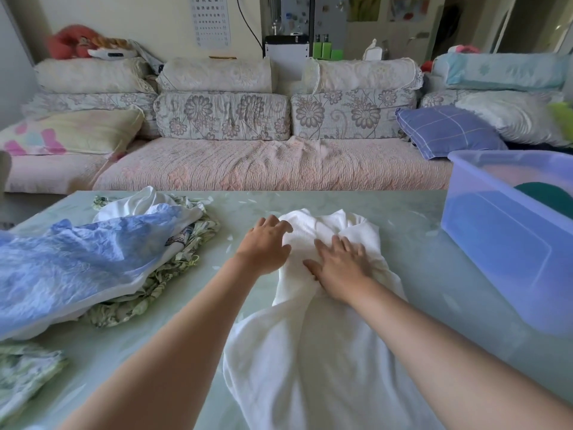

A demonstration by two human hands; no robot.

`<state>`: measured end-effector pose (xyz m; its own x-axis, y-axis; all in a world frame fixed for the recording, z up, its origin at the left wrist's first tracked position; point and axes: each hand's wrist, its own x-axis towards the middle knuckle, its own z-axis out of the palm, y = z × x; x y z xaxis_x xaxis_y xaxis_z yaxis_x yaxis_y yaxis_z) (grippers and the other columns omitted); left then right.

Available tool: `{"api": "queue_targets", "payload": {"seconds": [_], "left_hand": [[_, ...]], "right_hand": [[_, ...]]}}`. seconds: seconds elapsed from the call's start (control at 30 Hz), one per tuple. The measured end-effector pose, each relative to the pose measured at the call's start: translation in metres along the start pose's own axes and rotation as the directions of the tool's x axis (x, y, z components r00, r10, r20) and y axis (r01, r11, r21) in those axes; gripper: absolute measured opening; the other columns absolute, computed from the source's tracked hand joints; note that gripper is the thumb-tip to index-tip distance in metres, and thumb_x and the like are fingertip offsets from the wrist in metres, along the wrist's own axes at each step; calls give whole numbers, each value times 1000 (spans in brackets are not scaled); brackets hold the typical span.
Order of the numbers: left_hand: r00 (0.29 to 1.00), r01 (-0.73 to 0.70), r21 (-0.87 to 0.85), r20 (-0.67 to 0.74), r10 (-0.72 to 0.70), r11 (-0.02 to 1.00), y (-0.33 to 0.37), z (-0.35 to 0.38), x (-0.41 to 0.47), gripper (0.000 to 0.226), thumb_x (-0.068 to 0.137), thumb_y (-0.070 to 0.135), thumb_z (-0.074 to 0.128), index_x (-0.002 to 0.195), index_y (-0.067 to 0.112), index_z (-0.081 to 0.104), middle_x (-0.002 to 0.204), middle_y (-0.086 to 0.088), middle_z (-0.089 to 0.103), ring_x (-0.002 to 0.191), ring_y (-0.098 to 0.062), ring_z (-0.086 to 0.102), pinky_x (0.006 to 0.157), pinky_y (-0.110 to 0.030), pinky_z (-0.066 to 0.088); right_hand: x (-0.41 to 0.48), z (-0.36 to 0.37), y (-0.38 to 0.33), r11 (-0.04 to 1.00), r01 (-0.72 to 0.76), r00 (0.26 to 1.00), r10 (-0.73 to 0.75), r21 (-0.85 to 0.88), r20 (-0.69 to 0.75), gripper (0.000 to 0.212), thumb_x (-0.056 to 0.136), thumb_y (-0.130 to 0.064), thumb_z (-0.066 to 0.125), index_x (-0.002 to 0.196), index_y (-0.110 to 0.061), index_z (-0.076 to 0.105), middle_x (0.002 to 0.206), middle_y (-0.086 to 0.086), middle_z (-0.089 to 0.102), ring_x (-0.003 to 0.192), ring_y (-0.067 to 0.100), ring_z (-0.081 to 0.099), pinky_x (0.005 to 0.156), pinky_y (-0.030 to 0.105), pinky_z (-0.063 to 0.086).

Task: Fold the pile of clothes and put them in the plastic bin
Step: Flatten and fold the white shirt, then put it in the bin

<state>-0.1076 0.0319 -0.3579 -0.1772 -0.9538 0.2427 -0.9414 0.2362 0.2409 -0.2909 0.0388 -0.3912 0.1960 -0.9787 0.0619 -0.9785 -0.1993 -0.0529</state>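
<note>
Left hand [263,245]: fingers loosely arched, resting on white garment [310,352]. Right hand [341,268]: flat, fingers spread, pressing the same garment, which lies beneath both hands on the table [428,274]. Pile of clothes [93,259]: left of left hand. Plastic bin [511,237]: right of right hand.

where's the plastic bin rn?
Head view, right side: the translucent blue plastic bin sits on the pale green table, right of the white knit garment, with the purple checked pillow on the sofa just behind it.
</note>
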Motion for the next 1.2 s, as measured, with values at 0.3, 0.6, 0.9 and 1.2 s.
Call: {"api": "queue_targets", "payload": {"seconds": [0.3,0.6,0.9,1.2], "left_hand": [[886,285,-170,423,-191,943,3,-27,-93,43,83,63,59,108,28,56,105,6,62,93,-15,60,83,-32,48],[879,208,-24,443,-176,978,12,-61,-136,28,90,36,59,115,24,62,116,0,62,93,-17,58,80,-29,48],[894,325,-458,436,-109,827,40,-89,-156,16,88,28,60,102,23,64,90,-15,73,57,-23,57,47,-25,44],[331,304,-395,897,293,867,84,-76,-165,58,97,20,58,150,21,32,120,-5,70,103,-19,68,75,-25,49]], "right_hand": [[-65,-36,-21,955,250,964,-229,162,-138,38,99,-41,43,131,-22,50,142,5,41,132,27,39,109,42,31],[-144,-50,-43,892,397,901,-424,216,93,18,82,-39,58,95,-32,68,104,-11,68,99,15,62,75,27,43],[-182,-53,-49,875,301,827,-437,378,353,39,88,-35,61,125,-48,64,93,-26,56,97,3,56,89,21,43],[-154,-58,-2,671,-250,968,155,698,198,15,90,-25,42,93,-20,57,80,-2,69,52,18,60,46,22,41]]}}
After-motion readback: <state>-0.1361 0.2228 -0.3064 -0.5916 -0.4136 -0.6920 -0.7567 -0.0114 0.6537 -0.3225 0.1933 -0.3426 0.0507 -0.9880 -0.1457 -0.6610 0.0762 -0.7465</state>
